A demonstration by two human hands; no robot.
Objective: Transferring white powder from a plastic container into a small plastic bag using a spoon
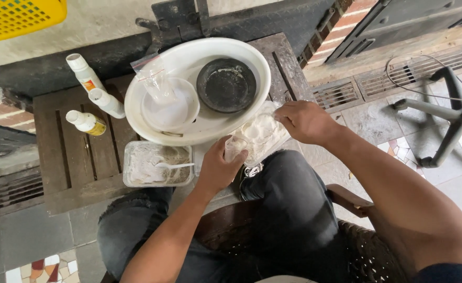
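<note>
Head view: left hand [218, 167] with fingers closed around a small clear cup [234, 147], held at the near edge of the dark wooden worktop [79, 157], touching a clear bag of white powder [259, 135]. Right hand [305, 121] pinching the bag's far rim, fingers clamped on the plastic. Just beside: large white basin [210, 126] holding a black bowl [226, 85] and white bowl [170, 110]; clear tray [157, 164] with powder and a spoon; three white bottles [95, 97] further left.

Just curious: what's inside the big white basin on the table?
In the white basin: a dark round bowl, a smaller white bowl and a clear plastic bag. What lies under them is hidden.
</note>
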